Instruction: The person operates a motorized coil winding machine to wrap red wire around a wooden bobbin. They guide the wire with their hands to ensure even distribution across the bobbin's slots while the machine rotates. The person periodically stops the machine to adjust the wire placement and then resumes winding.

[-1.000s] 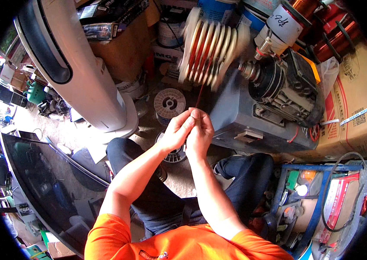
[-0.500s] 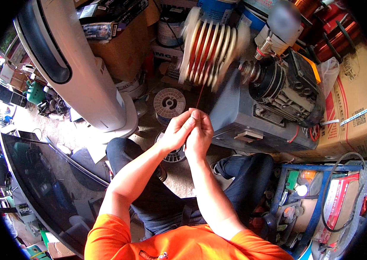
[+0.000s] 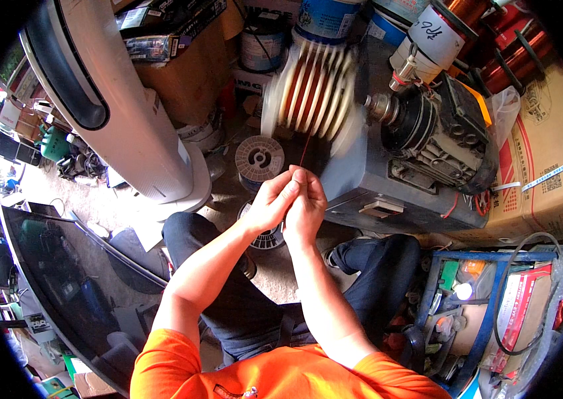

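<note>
My left hand [image 3: 269,202] and my right hand [image 3: 305,207] are pressed together in front of me, both closed. A thin reddish copper wire [image 3: 306,151] runs from their fingertips up to a coil-winding former [image 3: 314,93]. The former has several pale discs with reddish wire between them, and its outer discs are smeared by motion. It sits beside the chuck [image 3: 382,106] of a dark electric motor [image 3: 437,136] on a grey machine base [image 3: 354,174]. Below my hands, a wire spool [image 3: 271,241] is partly hidden by my left arm.
Another wire spool [image 3: 259,157] stands left of the machine. A tall white appliance [image 3: 138,126] and a curved dark screen [image 3: 75,286] stand at left. At right are a cardboard box [image 3: 534,166] and a blue-framed rack [image 3: 471,356] of small items. Paint buckets [image 3: 328,18] stand behind.
The winding former has turned and appears lower and farther left, its discs at another tilt. My hands stay in nearly the same place, still pinching the wire.
</note>
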`<state>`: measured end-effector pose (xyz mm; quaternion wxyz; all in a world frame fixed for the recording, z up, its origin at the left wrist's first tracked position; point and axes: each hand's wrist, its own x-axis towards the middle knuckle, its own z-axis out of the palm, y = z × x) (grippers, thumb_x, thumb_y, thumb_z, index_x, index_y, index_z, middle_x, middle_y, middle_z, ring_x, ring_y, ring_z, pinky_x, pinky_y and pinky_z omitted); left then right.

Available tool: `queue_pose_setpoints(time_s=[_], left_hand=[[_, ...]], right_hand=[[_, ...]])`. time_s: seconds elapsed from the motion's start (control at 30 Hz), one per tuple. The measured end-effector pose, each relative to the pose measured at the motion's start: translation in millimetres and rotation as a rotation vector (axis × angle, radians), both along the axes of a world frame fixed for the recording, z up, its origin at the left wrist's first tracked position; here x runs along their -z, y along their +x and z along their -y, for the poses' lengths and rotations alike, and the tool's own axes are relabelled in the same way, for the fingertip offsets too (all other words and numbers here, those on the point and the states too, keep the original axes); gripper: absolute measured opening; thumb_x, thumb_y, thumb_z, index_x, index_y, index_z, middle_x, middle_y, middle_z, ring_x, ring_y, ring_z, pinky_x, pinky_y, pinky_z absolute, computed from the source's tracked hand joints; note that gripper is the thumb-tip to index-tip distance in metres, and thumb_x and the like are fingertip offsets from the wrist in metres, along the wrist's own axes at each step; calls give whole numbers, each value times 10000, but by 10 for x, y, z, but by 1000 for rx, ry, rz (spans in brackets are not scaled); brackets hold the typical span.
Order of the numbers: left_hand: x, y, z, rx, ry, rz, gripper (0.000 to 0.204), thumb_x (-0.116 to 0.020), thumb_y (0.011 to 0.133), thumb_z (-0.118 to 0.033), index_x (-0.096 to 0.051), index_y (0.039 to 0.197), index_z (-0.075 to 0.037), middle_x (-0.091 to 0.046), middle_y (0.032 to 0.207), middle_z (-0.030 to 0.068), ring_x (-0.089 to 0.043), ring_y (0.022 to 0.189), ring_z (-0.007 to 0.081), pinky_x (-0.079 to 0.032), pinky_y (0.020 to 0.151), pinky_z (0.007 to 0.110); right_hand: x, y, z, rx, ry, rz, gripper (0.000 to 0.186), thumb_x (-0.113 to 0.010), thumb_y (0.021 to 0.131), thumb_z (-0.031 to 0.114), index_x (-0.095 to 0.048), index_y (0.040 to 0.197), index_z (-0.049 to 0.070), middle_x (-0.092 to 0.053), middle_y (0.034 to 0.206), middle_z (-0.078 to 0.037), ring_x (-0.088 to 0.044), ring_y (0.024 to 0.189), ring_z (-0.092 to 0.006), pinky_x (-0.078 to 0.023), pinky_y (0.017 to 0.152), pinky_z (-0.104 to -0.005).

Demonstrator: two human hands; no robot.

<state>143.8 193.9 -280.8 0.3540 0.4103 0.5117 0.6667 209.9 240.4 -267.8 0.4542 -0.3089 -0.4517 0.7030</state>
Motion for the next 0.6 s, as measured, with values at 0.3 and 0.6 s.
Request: queue_pose_setpoints(time_s=[0.3, 0.6], left_hand=[[1, -4, -3, 12, 1, 4, 398, -445, 973, -350, -530, 1105, 16, -568, 969, 29, -497, 903, 100, -426, 812, 255], [1, -11, -3, -10, 3, -33, 413, -443, 970, -366, -532, 1104, 15, -567, 960, 28, -488, 903, 99, -419, 809, 251]], right_hand=[[-7, 10, 8, -5, -25, 2, 202, -575, 924, 188, -650, 952, 3, -654, 895, -37, -575, 826, -94, -456, 762, -234], [-38, 8, 14, -6, -31, -5, 209, -576, 923, 188, -647, 961, -4, -651, 903, -37, -574, 829, -95, -455, 764, -232]])
